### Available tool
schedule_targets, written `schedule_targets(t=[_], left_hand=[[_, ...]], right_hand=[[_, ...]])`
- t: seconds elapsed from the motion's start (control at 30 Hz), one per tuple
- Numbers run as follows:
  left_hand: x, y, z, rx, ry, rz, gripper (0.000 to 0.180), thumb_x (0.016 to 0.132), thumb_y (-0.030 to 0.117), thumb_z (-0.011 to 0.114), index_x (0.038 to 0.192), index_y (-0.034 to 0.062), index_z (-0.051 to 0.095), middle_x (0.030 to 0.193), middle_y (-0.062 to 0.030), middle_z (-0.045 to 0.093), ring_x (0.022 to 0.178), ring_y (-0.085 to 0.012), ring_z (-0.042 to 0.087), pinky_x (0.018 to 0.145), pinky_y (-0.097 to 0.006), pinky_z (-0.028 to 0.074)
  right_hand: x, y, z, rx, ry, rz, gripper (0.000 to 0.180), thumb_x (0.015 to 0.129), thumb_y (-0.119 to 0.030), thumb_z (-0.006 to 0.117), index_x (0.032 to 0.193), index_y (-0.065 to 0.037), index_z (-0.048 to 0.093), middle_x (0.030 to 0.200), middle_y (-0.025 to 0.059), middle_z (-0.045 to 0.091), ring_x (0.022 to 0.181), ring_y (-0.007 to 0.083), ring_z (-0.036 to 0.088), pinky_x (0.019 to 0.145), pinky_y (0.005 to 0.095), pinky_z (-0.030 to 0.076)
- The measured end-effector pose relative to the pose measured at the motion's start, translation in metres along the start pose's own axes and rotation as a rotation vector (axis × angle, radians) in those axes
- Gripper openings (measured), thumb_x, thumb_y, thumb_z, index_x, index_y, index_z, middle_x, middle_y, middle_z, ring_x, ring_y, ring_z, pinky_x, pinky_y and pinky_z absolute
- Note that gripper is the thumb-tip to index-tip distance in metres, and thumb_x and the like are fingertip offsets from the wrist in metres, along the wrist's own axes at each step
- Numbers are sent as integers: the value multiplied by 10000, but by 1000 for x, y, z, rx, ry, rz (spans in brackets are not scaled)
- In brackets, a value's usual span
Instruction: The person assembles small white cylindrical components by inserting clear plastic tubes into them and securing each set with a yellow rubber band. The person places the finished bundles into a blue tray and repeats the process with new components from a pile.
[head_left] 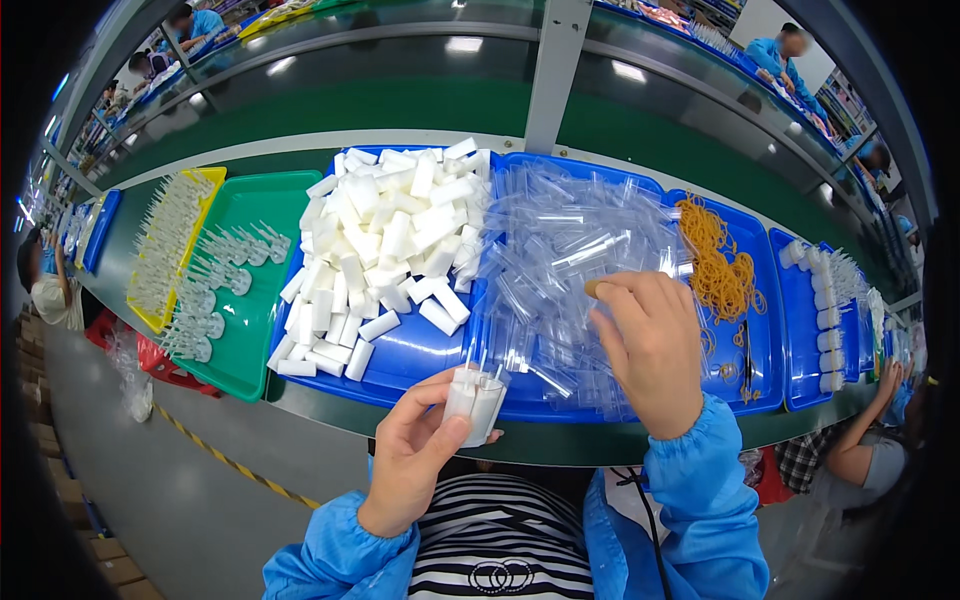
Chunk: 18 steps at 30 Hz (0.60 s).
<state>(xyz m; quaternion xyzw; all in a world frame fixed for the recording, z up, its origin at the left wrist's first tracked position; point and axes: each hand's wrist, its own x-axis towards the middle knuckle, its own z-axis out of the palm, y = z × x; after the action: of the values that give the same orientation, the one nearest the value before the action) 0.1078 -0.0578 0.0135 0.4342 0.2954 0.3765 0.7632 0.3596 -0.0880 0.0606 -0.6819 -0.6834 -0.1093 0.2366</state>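
My left hand [415, 455] is curled around a small bundle of white plastic pieces [474, 398], smooth and blocky, with thin clear stems standing up out of the top; my thumb and fingers press them together just in front of my chest, near the edge of the bench. My right hand [650, 345] hovers over the heap of clear plastic tubes [560, 270], fingers bent inward, and the fingertips pinch a tan rubber band [592, 288] at the top of my fist. The tubes are glossy, see-through and lie in a loose tangle on a blue tray [420, 350]. Left of them on the same tray sits a pile of white caps [385, 240], matte, short and rectangular. To the right, another blue tray holds a mound of thin orange-yellow rubber bands [715, 260]. Farther left, a green tray [255, 290] carries spindly clear spray heads [215, 275] with long stems.
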Motion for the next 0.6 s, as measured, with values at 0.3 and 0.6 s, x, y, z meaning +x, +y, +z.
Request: schedule_targets(t=[0.3, 0.6], left_hand=[[-1, 0, -2, 92, 15, 56, 293, 969, 104, 622, 1238, -4, 579, 1426, -206, 485, 1190, -314, 604, 866, -473, 614], [2, -5, -1, 99, 8, 86, 271, 971, 90, 622, 1219, -16, 598, 1405, -203, 496, 1177, -313, 610, 882, -475, 605]], right_hand=[[8, -6, -4, -8, 18, 0, 427, 720, -71, 780, 1128, -81, 653, 1135, 58, 640, 1002, 271, 589, 895, 408, 429], [21, -3, 18, -116, -6, -60, 422, 746, -57, 718, 1161, -67, 641, 1193, 71, 622, 1104, 274, 552, 958, 433, 409]])
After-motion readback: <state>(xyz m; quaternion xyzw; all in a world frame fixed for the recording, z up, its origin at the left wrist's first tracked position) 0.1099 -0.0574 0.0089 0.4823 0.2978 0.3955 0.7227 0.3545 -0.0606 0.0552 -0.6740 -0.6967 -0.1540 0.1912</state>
